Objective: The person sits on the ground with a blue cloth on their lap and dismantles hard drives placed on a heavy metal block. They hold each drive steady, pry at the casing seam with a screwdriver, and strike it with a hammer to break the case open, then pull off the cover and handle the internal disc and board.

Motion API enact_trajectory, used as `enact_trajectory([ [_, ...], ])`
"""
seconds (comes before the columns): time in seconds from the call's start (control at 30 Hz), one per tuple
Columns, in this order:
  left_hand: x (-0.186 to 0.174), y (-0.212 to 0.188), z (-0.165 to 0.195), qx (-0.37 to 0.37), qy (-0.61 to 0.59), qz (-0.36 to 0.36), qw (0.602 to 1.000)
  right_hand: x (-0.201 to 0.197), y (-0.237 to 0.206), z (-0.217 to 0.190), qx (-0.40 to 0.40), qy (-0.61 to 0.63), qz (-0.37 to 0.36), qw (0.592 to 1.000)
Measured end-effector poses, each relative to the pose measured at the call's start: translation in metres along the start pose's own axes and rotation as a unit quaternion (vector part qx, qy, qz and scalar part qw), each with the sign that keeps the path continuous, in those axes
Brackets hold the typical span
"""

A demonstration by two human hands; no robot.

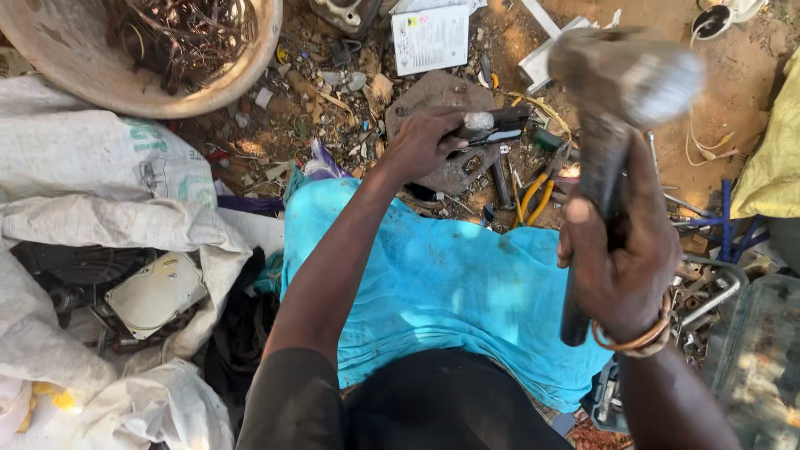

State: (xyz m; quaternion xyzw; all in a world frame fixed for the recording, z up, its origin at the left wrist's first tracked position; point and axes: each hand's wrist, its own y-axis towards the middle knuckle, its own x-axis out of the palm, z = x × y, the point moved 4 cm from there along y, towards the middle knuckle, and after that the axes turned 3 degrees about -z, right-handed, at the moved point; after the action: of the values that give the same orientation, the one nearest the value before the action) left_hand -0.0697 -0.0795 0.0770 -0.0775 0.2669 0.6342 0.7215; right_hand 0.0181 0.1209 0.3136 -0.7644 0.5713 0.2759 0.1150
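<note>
Pinning a small dark part (492,129) flat against a stone slab (433,96), the left hand (421,146) closes its fingers over the near end, so the far end stays exposed and steady on a hard backing. The part lies on the slab just ahead of the blue cloth (433,283), its long axis running left to right and tilted slightly up at the right. The right hand (617,258) is wrapped tight round the handle of a hammer (621,83), raised with its blurred head pointing away from the person, above the part. Yellow-handled pliers (533,196) lie just beside the slab.
</note>
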Motion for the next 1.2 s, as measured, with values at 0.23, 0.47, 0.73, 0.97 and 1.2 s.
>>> enact_trajectory([
  [0.23,-0.003,0.0,-0.004,-0.043,-0.024,-0.03,0.998,0.034,0.015,0.044,0.134,-0.027,-0.142,0.98],
  [0.47,-0.001,-0.004,-0.007,-0.054,-0.028,-0.017,0.998,0.005,-0.008,0.012,-0.033,0.068,0.007,0.997],
  [0.73,0.004,-0.015,-0.027,0.036,-0.014,0.015,0.999,0.039,-0.002,0.081,0.195,-0.004,-0.113,0.974],
  [0.97,0.006,-0.002,-0.051,-0.117,-0.038,0.085,0.989,0.052,-0.066,0.156,0.309,0.214,-0.02,0.926],
  [1.2,-0.012,-0.011,-0.036,-0.141,-0.196,0.215,0.946,0.103,-0.11,0.301,0.447,0.324,-0.145,0.821],
])
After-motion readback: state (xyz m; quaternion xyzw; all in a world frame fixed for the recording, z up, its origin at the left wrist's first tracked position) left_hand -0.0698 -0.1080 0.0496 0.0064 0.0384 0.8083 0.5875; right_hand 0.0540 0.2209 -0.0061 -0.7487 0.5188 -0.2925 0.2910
